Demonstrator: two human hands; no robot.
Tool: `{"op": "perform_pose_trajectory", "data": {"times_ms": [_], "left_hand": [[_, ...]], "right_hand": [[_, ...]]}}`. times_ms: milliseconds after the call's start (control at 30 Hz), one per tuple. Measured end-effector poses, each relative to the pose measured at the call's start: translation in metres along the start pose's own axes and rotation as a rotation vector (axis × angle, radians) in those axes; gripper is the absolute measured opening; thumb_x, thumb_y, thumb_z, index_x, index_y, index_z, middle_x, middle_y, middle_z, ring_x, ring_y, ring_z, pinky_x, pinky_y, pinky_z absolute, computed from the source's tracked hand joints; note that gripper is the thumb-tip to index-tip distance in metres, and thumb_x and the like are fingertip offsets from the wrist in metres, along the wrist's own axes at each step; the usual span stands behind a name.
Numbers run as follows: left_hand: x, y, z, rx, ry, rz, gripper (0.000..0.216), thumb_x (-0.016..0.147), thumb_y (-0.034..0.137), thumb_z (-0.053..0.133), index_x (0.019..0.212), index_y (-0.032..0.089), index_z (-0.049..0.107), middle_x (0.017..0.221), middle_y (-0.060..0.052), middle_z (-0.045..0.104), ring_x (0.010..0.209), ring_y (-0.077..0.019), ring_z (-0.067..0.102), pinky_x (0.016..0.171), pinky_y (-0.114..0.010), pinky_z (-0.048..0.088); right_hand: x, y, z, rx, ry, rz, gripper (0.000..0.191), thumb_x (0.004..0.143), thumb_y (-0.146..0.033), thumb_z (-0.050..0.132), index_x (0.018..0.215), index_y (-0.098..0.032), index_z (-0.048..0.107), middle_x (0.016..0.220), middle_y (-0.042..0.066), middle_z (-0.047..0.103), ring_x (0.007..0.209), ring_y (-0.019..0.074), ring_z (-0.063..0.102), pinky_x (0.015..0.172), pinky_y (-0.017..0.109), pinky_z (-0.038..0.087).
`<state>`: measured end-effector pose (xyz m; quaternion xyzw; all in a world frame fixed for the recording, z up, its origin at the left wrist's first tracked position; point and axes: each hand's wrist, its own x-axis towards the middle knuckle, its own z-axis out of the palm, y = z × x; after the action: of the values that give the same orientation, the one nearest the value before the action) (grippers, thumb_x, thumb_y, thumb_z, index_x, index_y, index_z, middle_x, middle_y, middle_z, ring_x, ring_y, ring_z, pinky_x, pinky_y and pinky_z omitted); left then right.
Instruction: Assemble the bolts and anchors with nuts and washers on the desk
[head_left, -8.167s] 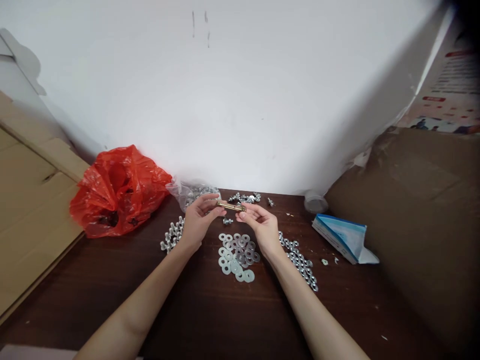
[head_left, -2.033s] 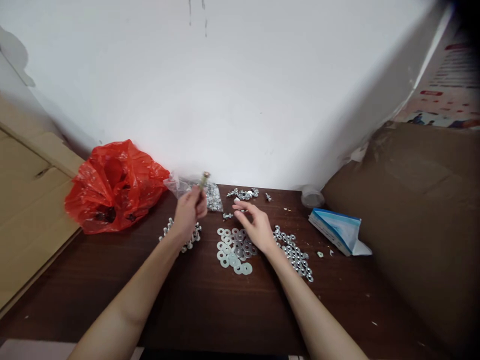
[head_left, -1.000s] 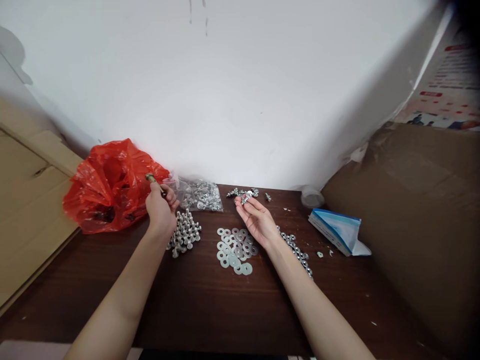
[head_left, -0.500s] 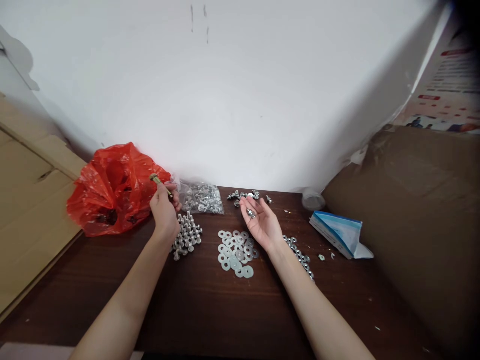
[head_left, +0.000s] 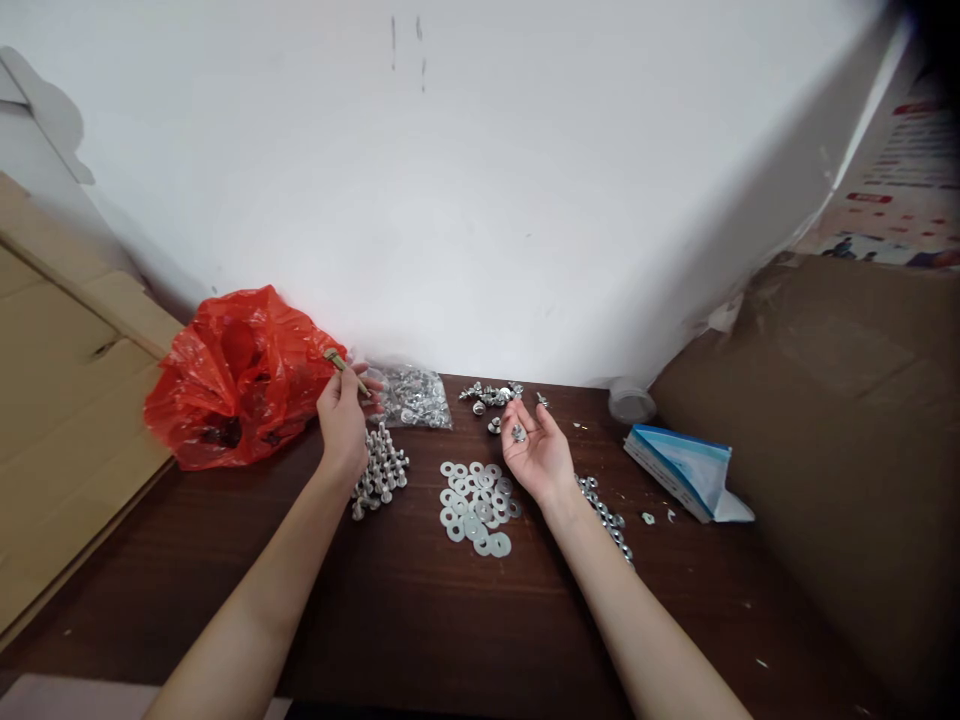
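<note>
My left hand (head_left: 343,420) is closed around a long brass-coloured bolt (head_left: 346,368), its head pointing up and left. It is raised beside the clear bag of silvery fasteners (head_left: 416,398), above a group of bolts (head_left: 384,470) standing on their heads. My right hand (head_left: 538,455) is turned palm up with its fingers curled. A small silvery fastener (head_left: 518,433), seemingly a bolt with a nut or washer, rests in it. Near its fingertips another such fastener (head_left: 494,426) lies on the table, in front of a pile of fasteners (head_left: 491,395).
Flat washers (head_left: 476,505) lie spread between my forearms. Nuts (head_left: 611,520) sit partly behind my right forearm. A red plastic bag (head_left: 240,380) is at left, a blue and white packet (head_left: 679,470) and clear round container (head_left: 630,402) at right. Cardboard (head_left: 67,400) borders the left side.
My right hand has shifted slightly right, and a fastener now shows on the table beside its fingertips. The left hand has moved a little right, still holding the bolt. The view has shifted slightly.
</note>
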<state>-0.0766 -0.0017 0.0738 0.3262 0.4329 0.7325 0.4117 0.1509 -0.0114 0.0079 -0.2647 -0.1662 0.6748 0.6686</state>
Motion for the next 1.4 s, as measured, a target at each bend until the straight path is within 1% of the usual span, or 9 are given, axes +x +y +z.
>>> {"op": "perform_pose_trajectory", "data": {"times_ms": [100,233,300,433,500,600,700,867,1400], "left_hand": [[0.000,-0.001,-0.001,0.014,-0.010,-0.019,0.031,0.079,0.044,0.062,0.087,0.014,0.061,0.064,0.000,0.060,0.046,-0.0067,0.052,0.043,-0.017,0.040],[0.001,-0.002,-0.001,0.025,-0.016,-0.030,0.031,0.078,0.043,0.062,0.087,0.013,0.062,0.065,0.000,0.061,0.047,-0.0068,0.052,0.043,-0.017,0.041],[0.001,-0.001,-0.001,0.028,-0.019,-0.030,0.031,0.078,0.042,0.061,0.088,0.013,0.062,0.066,-0.001,0.062,0.048,-0.0070,0.053,0.043,-0.017,0.042],[0.001,-0.001,-0.001,0.025,0.001,-0.038,0.030,0.077,0.041,0.061,0.088,0.013,0.062,0.067,-0.001,0.063,0.049,-0.0072,0.054,0.044,-0.017,0.042],[0.002,-0.001,-0.001,0.024,0.016,-0.049,0.029,0.076,0.040,0.061,0.087,0.013,0.061,0.067,-0.001,0.063,0.049,-0.0072,0.054,0.044,-0.017,0.041],[0.002,-0.002,-0.001,0.027,0.020,-0.065,0.030,0.075,0.041,0.062,0.086,0.013,0.060,0.066,-0.002,0.064,0.049,-0.0074,0.053,0.043,-0.017,0.040],[0.003,-0.002,-0.001,0.011,0.008,-0.047,0.030,0.075,0.040,0.062,0.086,0.013,0.060,0.065,-0.002,0.063,0.048,-0.0073,0.051,0.041,-0.017,0.037],[0.003,-0.002,-0.001,-0.025,-0.015,-0.041,0.021,0.076,0.034,0.059,0.083,0.014,0.057,0.060,0.000,0.059,0.043,-0.0056,0.041,0.036,-0.015,0.027],[0.001,-0.003,-0.001,0.010,-0.088,-0.083,0.027,0.076,0.038,0.058,0.086,0.013,0.058,0.063,-0.001,0.058,0.044,-0.0057,0.040,0.036,-0.015,0.026]], "right_hand": [[0.000,0.000,0.000,0.009,0.001,-0.001,0.015,0.084,-0.033,0.060,0.086,-0.020,0.067,0.086,0.003,0.071,0.090,0.0133,0.068,0.081,0.023,0.058],[-0.004,-0.001,0.009,0.095,0.086,0.045,0.023,0.091,-0.030,0.048,0.087,-0.017,0.067,0.091,0.006,0.071,0.095,0.0133,0.067,0.084,0.023,0.057],[-0.007,-0.003,0.014,0.113,0.086,0.049,0.028,0.093,-0.030,0.043,0.088,-0.016,0.067,0.098,0.008,0.071,0.102,0.0147,0.065,0.088,0.025,0.056],[-0.017,-0.016,0.023,0.117,-0.066,0.025,0.040,0.094,-0.040,0.037,0.098,-0.012,0.066,0.123,0.014,0.062,0.120,0.0189,0.056,0.100,0.032,0.049],[-0.020,-0.023,0.024,0.119,-0.108,-0.015,0.046,0.095,-0.045,0.032,0.103,-0.013,0.065,0.127,0.013,0.059,0.124,0.0192,0.052,0.102,0.036,0.047],[-0.022,-0.030,0.021,0.149,-0.050,-0.055,0.051,0.097,-0.046,0.024,0.109,-0.015,0.063,0.125,0.013,0.061,0.124,0.0195,0.052,0.101,0.041,0.048],[-0.021,-0.031,0.019,0.247,0.034,-0.026,0.055,0.098,-0.046,0.019,0.122,-0.011,0.055,0.128,0.017,0.058,0.123,0.0199,0.053,0.097,0.041,0.051],[-0.023,-0.028,0.024,0.404,0.063,0.007,0.059,0.098,-0.045,0.023,0.138,-0.003,0.034,0.136,0.022,0.050,0.127,0.0207,0.049,0.092,0.036,0.054],[-0.024,-0.028,0.025,0.433,0.042,0.017,0.058,0.098,-0.047,0.025,0.139,-0.007,0.033,0.139,0.021,0.046,0.128,0.0228,0.048,0.090,0.038,0.055]]}}
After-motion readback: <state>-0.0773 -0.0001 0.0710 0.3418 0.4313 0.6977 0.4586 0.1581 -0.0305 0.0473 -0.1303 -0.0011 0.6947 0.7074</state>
